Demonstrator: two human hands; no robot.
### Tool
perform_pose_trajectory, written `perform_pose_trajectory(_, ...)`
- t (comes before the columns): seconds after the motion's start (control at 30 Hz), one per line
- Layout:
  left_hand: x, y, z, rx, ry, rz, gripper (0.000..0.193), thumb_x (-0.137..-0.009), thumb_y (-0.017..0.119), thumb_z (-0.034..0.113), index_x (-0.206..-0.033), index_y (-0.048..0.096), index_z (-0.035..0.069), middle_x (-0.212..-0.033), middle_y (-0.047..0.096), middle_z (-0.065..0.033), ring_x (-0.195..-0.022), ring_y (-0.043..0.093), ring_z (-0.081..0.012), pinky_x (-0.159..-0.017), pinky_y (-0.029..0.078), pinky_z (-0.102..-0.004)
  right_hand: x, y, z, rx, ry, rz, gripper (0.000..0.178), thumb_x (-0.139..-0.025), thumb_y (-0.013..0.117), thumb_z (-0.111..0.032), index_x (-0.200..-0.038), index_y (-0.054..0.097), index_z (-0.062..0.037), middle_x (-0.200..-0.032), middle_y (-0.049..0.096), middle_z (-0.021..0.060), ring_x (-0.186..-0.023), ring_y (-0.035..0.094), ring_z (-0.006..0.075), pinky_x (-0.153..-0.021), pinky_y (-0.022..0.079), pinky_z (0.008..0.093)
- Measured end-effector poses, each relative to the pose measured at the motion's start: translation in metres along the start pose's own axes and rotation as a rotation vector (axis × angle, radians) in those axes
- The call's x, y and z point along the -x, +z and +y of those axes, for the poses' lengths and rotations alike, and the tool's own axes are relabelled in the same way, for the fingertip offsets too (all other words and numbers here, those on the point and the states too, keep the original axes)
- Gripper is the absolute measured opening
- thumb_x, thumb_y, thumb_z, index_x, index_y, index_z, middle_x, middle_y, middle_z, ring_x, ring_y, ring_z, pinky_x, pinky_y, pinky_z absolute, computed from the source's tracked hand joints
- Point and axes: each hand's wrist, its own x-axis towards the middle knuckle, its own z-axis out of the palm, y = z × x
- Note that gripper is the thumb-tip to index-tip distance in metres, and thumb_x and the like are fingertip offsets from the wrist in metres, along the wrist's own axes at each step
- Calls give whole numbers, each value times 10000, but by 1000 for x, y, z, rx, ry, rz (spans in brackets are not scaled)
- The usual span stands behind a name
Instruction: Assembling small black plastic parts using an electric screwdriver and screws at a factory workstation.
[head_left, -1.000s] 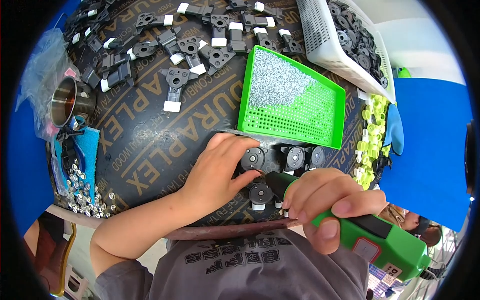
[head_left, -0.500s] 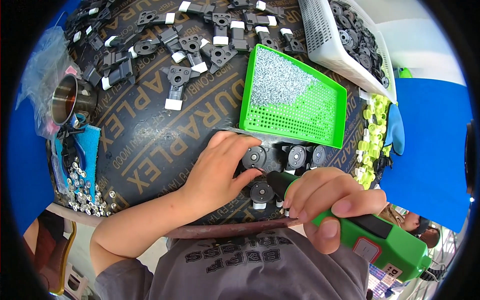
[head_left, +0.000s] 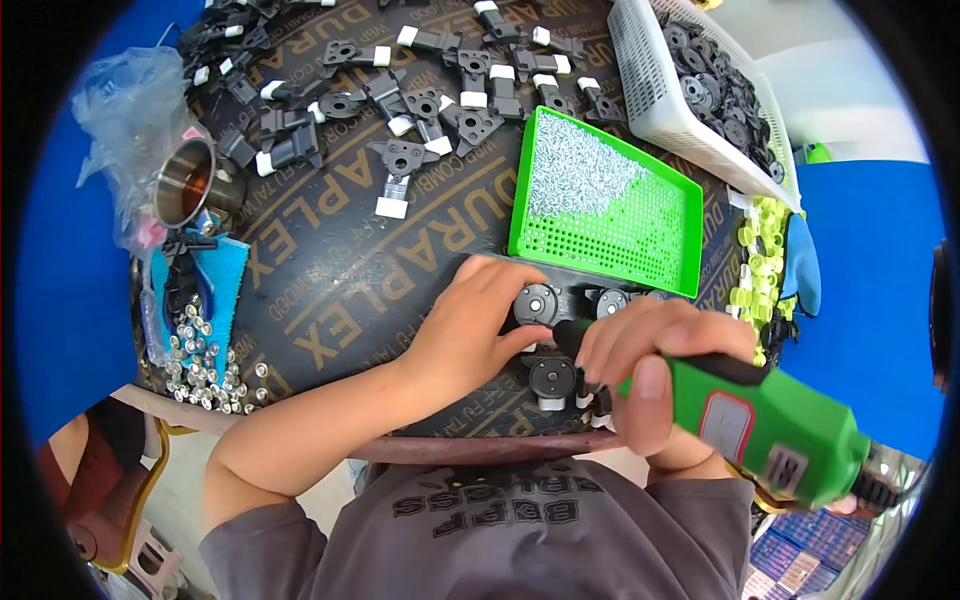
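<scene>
My left hand (head_left: pixel 478 312) rests on the table with thumb and forefinger closed around a black round plastic part (head_left: pixel 537 303). In my right hand (head_left: pixel 655 350) is a green electric screwdriver (head_left: pixel 775 425), gripped round its body and lying nearly level. Its black nose (head_left: pixel 570 338) points left and ends close to my left thumb; whether the tip touches anything is hidden. Just below, a second black round part (head_left: pixel 551 376) with a white end stands near the table's edge. Another such part (head_left: pixel 611 302) is partly covered by my right hand.
A green perforated tray (head_left: pixel 692 245) of small silvery screws lies beyond my hands. Behind it stands a white basket (head_left: pixel 640 90) of black discs. Black brackets (head_left: pixel 403 158) with white ends spread across the far left. A metal cup (head_left: pixel 185 185), silvery caps (head_left: pixel 205 350) and yellow-green pieces (head_left: pixel 760 240) lie at the sides.
The whole view has shifted, so the table things appear farther right. My right hand still grips the screwdriver, now turned a little with its nose by my left thumb. My left hand keeps its hold.
</scene>
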Motion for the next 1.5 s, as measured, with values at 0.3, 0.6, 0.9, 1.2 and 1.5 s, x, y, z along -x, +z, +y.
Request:
perform_pose_trajectory(0.3,5,-3,10,-150,108,177,570,-740,860,283,-1172,578,40,-1088,627,-127,-1069,581,-329,-902,480,-429,7,-44,-16,-26,-273,461,239,-964,553,-125,-1161,430,-66,-666,486,70,-528,493,172,-491,478,324)
perform_pose_trajectory(0.6,-3,-40,23,-222,20,191,421,-799,816,259,-1108,642,32,-1036,641,-119,-1006,611,-301,-889,481,-397,28,-103,3,380,-200,830,401,-913,745,-141,-1217,510,-25,-913,667,54,-730,647,127,-673,521,260)
perform_pose_trajectory(0.9,17,2,35,-444,210,-308,1281,-477,941,480,-1563,307,236,-1555,276,-198,-1437,261,-452,-1161,262,-563,136,-139,-27,1123,411,255,1105,-594,930,-446,-1481,392,-64,-1417,476,253,-1313,447,432,-1098,374,495)
perform_pose_trajectory(1.2,24,44,47,-603,231,-229,1148,-567,922,446,-1543,346,263,-1529,304,-181,-1357,313,-447,-1099,342,-561,172,-70,20,1049,396,251,994,-603,924,-393,-1461,462,-196,-1478,392,211,-1263,444,445,-1039,430,500)
perform_pose_trajectory(1.5,22,30,49,-335,187,-249,745,-616,859,152,-1322,621,168,-1336,536,-94,-1275,423,-354,-1112,353,-457,143,-53,34,670,278,319,610,-687,879,-201,-1249,662,-108,-1153,660,89,-1060,659,236,-920,513,338)
